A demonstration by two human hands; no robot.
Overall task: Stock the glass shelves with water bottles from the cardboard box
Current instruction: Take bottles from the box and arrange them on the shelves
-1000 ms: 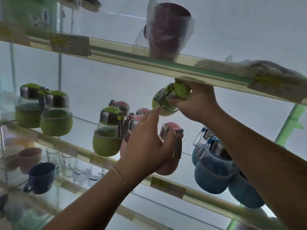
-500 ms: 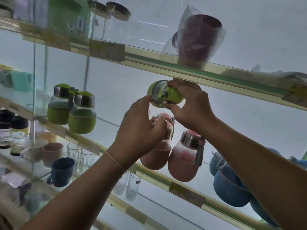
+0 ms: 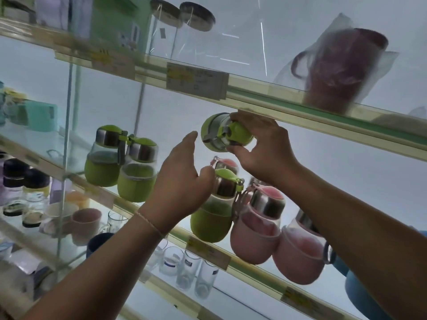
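My right hand grips a small green water bottle tipped on its side, high up just under the upper glass shelf. My left hand hovers just left of and below it, fingers relaxed and holding nothing, in front of a standing green bottle. On the middle glass shelf stand two more green bottles at the left and two pink bottles at the right. The cardboard box is out of view.
A dark red cup in a plastic bag and clear jars sit on the upper shelf. Blue bottles show at the far right. Mugs and drinking glasses fill the lower shelf. Price labels line the shelf edges.
The view has swung so the shelves shifted right. My right hand has carried the green bottle leftward under the upper shelf, and my left hand has opened away from it.
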